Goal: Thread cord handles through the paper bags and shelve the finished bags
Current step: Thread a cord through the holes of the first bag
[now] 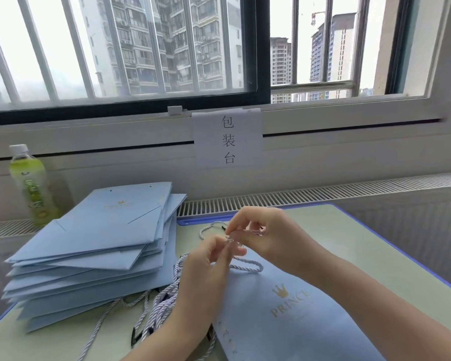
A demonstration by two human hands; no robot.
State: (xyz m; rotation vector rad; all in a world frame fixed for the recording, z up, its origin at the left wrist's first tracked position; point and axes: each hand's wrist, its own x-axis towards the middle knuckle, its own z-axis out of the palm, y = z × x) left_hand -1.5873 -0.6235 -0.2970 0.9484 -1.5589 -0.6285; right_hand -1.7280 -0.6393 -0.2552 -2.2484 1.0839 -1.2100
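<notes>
Early in the job: one bag in hand, a stack waiting.
Our left hand [208, 259] and right hand [266, 230] pinched a twisted cord [248, 264] at the flat blue paper bag [284, 313]; the bag stack [94, 246] and loose cords [162, 298] on the surface [375, 246] remained unthreaded.

The desk [354, 230] has a pale green top edged in blue and stands against the radiator grille under the window. On its left side lies an untidy stack of flat light-blue paper bags [94, 251]. Just beside the stack, toward the near edge, sprawls a loose bundle of twisted white cords [162, 300]. One more bag [284, 316], with a gold crown print, lies flat at the middle.
</notes>
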